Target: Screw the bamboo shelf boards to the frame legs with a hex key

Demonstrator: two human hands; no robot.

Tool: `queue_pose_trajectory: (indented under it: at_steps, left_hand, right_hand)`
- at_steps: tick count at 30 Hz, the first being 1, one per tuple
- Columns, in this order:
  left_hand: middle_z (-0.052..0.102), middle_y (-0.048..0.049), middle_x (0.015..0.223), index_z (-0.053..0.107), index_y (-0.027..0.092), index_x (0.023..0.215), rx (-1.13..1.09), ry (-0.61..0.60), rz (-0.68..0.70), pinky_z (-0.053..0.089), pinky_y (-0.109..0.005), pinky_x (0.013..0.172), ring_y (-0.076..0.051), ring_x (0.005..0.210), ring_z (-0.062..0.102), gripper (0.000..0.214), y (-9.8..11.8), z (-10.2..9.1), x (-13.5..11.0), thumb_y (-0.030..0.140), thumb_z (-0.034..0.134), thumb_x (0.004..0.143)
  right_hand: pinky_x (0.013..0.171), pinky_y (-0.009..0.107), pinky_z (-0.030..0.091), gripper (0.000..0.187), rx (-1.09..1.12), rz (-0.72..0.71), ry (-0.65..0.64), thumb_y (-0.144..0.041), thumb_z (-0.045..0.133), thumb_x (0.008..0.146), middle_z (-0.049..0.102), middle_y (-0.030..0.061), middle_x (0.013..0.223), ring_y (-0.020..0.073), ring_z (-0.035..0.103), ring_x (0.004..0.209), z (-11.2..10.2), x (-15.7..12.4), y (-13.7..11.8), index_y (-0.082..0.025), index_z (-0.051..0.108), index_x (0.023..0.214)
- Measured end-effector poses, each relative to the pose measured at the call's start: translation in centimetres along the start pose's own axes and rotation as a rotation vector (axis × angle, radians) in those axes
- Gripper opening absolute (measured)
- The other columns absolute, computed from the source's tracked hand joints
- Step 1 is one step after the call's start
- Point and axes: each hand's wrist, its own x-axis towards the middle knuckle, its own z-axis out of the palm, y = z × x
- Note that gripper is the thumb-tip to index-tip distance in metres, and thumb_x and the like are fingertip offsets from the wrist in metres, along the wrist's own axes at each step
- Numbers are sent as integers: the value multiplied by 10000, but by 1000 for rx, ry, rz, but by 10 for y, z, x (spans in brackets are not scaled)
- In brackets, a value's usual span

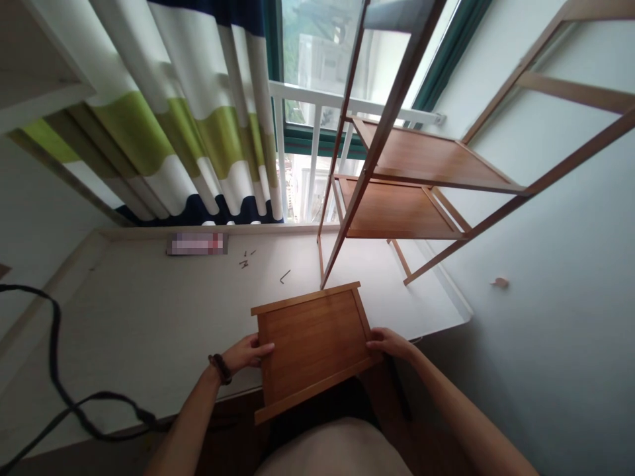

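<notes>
A brown wooden shelf board [313, 347] with raised edge strips is held up in front of my body, slightly tilted. My left hand [247, 352] grips its left edge, thumb on the top face and the other fingers partly hidden at the side and beneath. At the opposite edge my right hand [389, 344] pinches the board the same way. Just beyond it stands a wooden shelf rack [381, 142] with two boards fitted between its posts. Several small screws [244, 263] and an L-shaped hex key [284, 276] lie on the white surface past the board.
The white ledge [149, 317] runs below the window. A blurred-out box [197, 243] sits near its back edge. Striped curtains [208, 125] hang at the left, white railings [312, 158] stand behind. A black cable [54, 357] loops at the left; a wall [555, 317] bounds the right.
</notes>
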Motion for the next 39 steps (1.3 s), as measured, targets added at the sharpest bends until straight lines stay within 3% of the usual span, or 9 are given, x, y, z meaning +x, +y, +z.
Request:
queue_pose_trajectory:
  at_steps: [4,8,12,16,20,23,28,33,39]
  left_hand:
    - [665,-73,994,617,163,903,27,-2,-48,478,-309,769,-242,975,587,480,0,-8,-3,510,679,577]
    - [684,-83,937,623,162,897,-2,104,-88,488,-335,763,-259,936,609,498,-10,-37,-22,594,554,658]
    - [672,-95,997,622,158,956,255,470,19,475,-315,818,-253,969,598,517,-20,-73,-42,587,458,716]
    - [601,-205,1089,553,46,1067,516,897,-92,415,-419,886,-338,1042,538,621,-25,-112,-50,550,354,764]
    - [533,-279,1138,477,-10,1156,624,1086,-172,362,-499,892,-404,1100,468,624,-22,-136,-45,470,336,782]
    - [431,-284,1252,416,11,1237,708,1131,-161,311,-524,921,-418,1178,373,634,-18,-136,-36,434,382,766]
    - [303,-243,1358,363,46,1296,799,1109,-56,231,-513,983,-399,1235,284,622,-14,-104,-21,361,421,764]
    - [334,-152,1344,418,115,1264,863,981,226,174,-431,1046,-310,1252,269,543,4,-51,3,255,464,741]
    - [440,-160,1207,459,85,1212,765,797,513,277,-356,1016,-248,1159,394,486,83,2,42,287,463,769]
  right_hand:
    - [531,225,432,354,-72,54,-68,-440,668,617,603,8,631,115,546,571,7,-2,5,-116,610,745]
    - [463,197,397,362,-129,31,-199,-476,638,643,565,-7,545,84,502,475,37,15,-10,-120,581,680]
    - [479,205,411,387,-203,-59,-295,-506,592,679,579,7,553,93,525,485,79,50,-44,-120,567,656]
    - [468,213,401,368,-281,-128,-330,-496,581,694,592,10,555,100,523,480,123,85,-82,-139,555,605]
    - [505,223,369,352,-388,-200,-226,-457,578,711,545,-9,484,105,508,505,157,107,-107,-166,532,518]
    - [562,238,351,358,-449,-234,-82,-408,560,741,488,-2,436,122,508,574,165,115,-113,-176,495,476]
    - [555,233,366,307,-433,-244,27,-365,466,806,570,24,554,112,515,545,136,116,-112,-149,555,607]
    - [512,203,404,291,-349,-232,95,-345,435,818,620,48,627,89,537,502,85,105,-116,-119,577,704]
    - [510,201,421,202,-253,-241,243,-305,509,773,641,53,696,99,568,563,0,61,-136,-125,597,743]
